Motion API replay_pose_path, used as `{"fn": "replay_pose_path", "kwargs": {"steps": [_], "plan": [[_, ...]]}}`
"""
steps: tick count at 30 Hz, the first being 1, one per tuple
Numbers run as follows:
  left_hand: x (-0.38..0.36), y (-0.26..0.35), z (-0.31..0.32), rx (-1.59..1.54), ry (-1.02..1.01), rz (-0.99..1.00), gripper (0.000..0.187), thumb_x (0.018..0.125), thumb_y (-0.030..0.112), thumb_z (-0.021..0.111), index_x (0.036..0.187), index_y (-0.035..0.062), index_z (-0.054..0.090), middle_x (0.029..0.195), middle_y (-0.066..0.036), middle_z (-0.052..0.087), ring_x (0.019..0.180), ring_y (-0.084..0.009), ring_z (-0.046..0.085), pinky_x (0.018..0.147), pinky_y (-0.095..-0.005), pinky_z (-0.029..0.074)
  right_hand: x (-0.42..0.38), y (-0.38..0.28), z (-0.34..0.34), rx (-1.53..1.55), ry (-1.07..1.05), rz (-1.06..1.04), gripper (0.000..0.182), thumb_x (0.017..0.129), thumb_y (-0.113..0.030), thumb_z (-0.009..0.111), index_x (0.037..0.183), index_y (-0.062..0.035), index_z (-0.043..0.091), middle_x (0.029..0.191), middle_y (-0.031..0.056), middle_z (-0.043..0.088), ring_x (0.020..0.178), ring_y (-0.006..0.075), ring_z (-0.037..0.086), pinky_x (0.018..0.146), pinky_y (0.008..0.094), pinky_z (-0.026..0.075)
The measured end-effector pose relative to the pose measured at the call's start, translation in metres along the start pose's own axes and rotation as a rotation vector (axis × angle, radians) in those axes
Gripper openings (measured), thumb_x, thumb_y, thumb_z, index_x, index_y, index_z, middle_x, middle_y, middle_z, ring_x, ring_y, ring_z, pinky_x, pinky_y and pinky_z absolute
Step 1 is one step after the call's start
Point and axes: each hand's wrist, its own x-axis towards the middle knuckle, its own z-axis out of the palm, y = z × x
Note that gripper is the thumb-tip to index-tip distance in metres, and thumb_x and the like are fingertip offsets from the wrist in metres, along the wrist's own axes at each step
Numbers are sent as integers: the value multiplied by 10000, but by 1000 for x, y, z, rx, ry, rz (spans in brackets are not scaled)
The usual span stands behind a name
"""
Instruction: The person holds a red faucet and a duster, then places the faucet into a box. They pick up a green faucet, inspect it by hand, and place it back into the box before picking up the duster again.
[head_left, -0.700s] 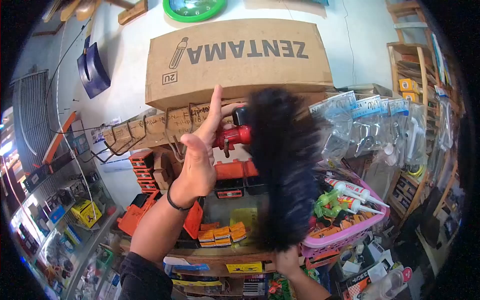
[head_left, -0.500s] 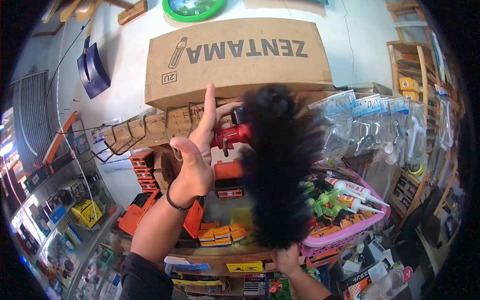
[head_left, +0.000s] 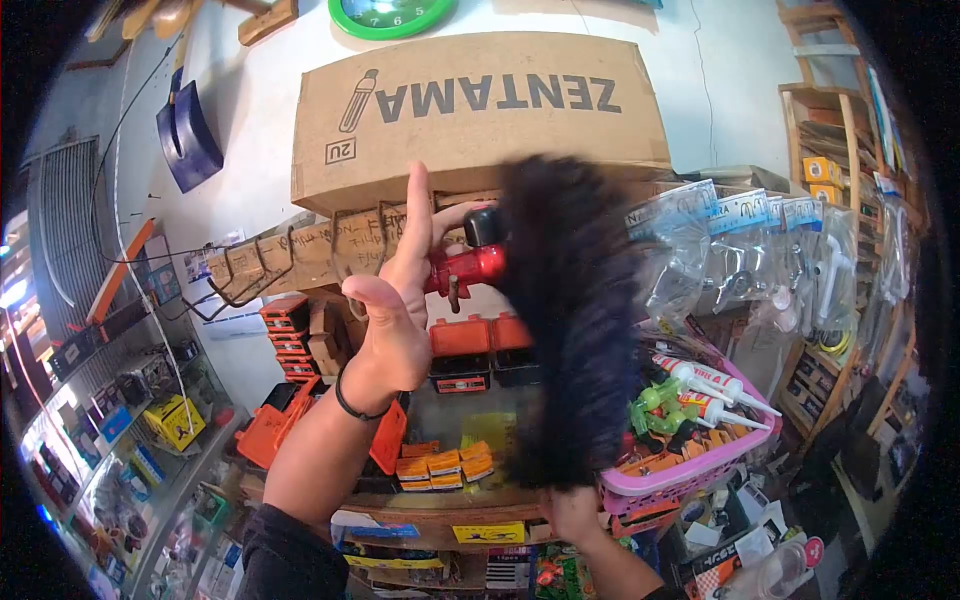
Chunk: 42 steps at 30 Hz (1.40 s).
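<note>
My left hand is raised at mid-view, thumb and index finger stretched up and the other fingers partly hidden behind a glossy red metal piece with a black cap and a short peg. My right hand, lower down, is closed at the bottom end of a black fluffy duster; its handle is hidden. Smeared by motion, the duster stands upright right beside the red piece and overlaps its right end. Below my left hand lie small orange-and-yellow boxes on a glass counter.
A pink basket with white-nozzled tubes and green items stands at right. Behind are a large cardboard box and a wooden rail with metal hooks. Bagged parts hang at right. An open orange case lies at left.
The duster has swung to the right at its lower part and middle, uncovering more of the orange boxes behind. Both hands stay nearly in place.
</note>
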Motion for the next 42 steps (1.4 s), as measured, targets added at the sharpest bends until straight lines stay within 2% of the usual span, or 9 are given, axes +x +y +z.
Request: {"fn": "replay_pose_path", "kwargs": {"steps": [15,18,20,22,28,32,35,39,42], "plan": [[-3,-2,1,-69,-8,5,1064,559,779,27,1277,9,-118,1220,-179,358,1058,-237,424,893,-304,337,-5,22,-7,-155,-175,-8,93,663,-18,432,601,21,489,590,124,523,494,240,475,486,363,382],[-2,-8,10,-883,53,52,1066,553,784,57,1281,26,-117,1206,-185,362,1028,-232,450,862,-297,374,-2,5,-2,-91,-148,42,102,654,-20,434,580,22,490,626,139,540,528,255,496,514,373,396],[-3,2,-1,40,-51,-11,1072,547,789,79,1286,38,-114,1217,-147,363,1062,-233,423,903,-305,336,-1,5,-1,95,-38,140,123,646,-29,438,542,18,483,630,156,533,527,289,491,521,384,397],[-1,-5,0,68,-83,-7,1075,542,791,56,1287,33,-108,1214,-146,370,1041,-230,438,855,-294,373,1,20,-4,-697,-289,-645,119,636,-6,406,552,13,488,627,122,536,512,281,478,510,361,403],[-1,-1,-7,173,-77,-5,1068,542,782,-6,1290,24,-91,1199,-135,391,919,-180,479,731,-251,425,-1,10,2,398,-4,421,128,659,37,393,733,14,495,645,187,508,546,299,482,525,375,399],[-2,-5,14,-663,133,-38,1034,584,759,23,1289,9,-74,1186,-163,393,997,-204,468,813,-271,400,2,45,-7,-309,-324,-205,91,754,-19,441,794,-33,522,624,53,490,514,194,477,482,295,404],[-1,-2,0,76,-90,36,1019,612,750,62,1288,-1,-66,1200,-151,384,1090,-225,395,921,-312,308,-1,7,7,395,-148,374,60,774,-72,467,771,-31,511,613,56,487,498,169,463,450,265,380],[0,-5,10,-238,92,6,1037,591,757,6,1282,-11,-71,1181,-167,403,913,-185,509,720,-241,427,-2,90,-16,-321,-386,-204,242,773,-24,467,1012,-14,427,807,80,515,515,178,500,496,285,454],[-1,0,2,117,-54,-8,1058,582,783,5,1299,4,7,1220,-154,356,1010,-195,413,839,-284,323,3,2,7,508,-110,398,205,663,-41,585,843,2,498,625,71,504,556,210,504,534,324,426]]}}
